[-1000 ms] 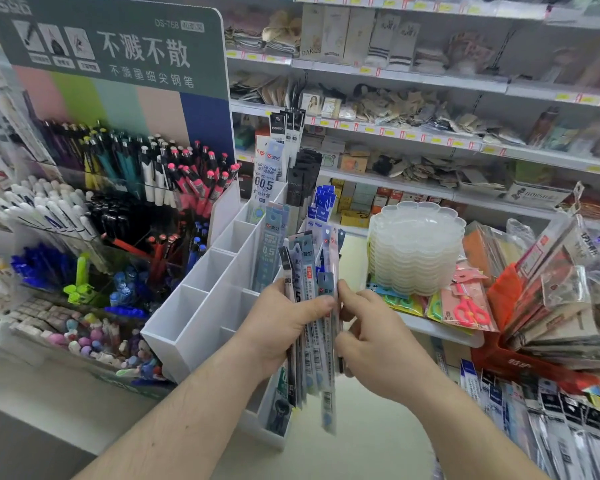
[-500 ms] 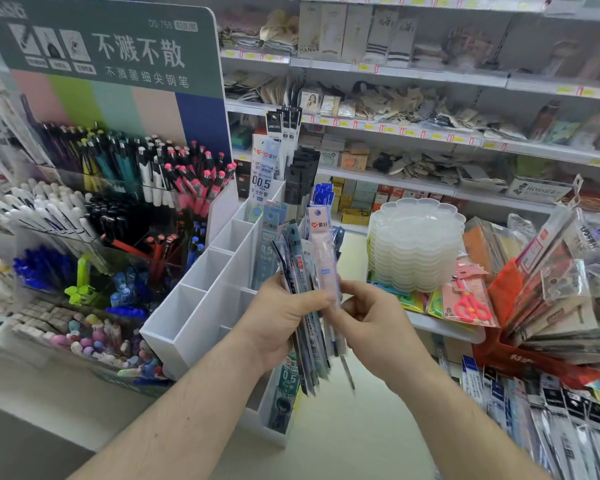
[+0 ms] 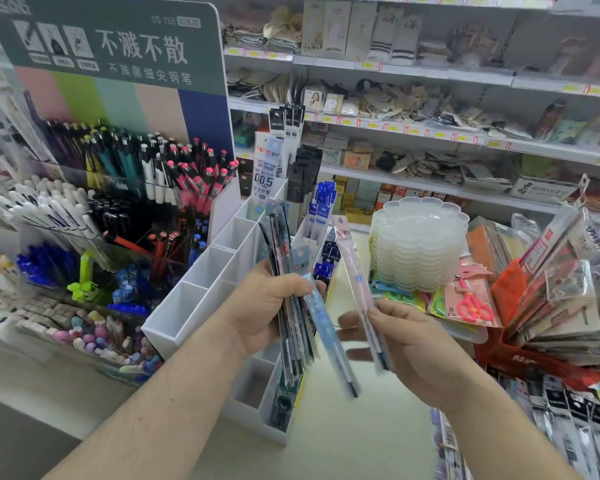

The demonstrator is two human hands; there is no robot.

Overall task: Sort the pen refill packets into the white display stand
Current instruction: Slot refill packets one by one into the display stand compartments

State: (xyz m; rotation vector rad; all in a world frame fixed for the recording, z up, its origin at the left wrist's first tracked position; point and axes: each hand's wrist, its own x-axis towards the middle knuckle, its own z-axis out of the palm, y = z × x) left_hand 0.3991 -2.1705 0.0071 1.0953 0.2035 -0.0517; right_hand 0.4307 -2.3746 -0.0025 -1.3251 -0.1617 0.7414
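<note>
My left hand [image 3: 264,306] grips a fanned bundle of pen refill packets [image 3: 293,306] just in front of the white display stand [image 3: 201,296]. One blue packet [image 3: 329,334] sticks out of the bundle, slanting down to the right. My right hand [image 3: 406,348] pinches a single pink-topped refill packet [image 3: 355,282], held apart to the right of the bundle. The stand has several compartments; the near left ones show no packets, while the far ones hold upright packets [image 3: 267,168].
A pen display [image 3: 118,174] stands left of the stand. A stack of clear plastic trays [image 3: 418,244] and scissors packs [image 3: 471,303] lie to the right. More refill packets [image 3: 575,420] lie at the lower right. Store shelves [image 3: 430,133] fill the background.
My right hand has pulled the pink-topped packet out of the bundle and moved it to the right. The blue packet now slants out from the bundle in my left hand.
</note>
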